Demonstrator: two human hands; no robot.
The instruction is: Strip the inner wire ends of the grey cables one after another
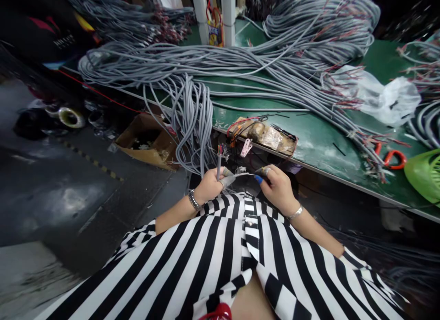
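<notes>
My left hand (209, 186) is closed, with grey wrappings on its fingertips. Out of its grip a grey cable (219, 168) stands upright, and small coloured wires (220, 149) show at the stripped end. My right hand (279, 190) sits a short way to the right, finger and thumb pinched together; a blue cover is on the thumb and a greyish wrap on the finger. Between the two hands stretches a thin pale strand (245, 174), its right end in the right-hand pinch. Whether it belongs to the cable I cannot tell.
Long bundles of grey cable (237, 58) lie across the green table (309, 136), and one bunch (194, 113) hangs over its edge. Near that edge are a taped block (271, 137), a pink clip (246, 147), orange-handled scissors (395, 159) and a green basket (424, 173). A cardboard box (146, 157) stands below.
</notes>
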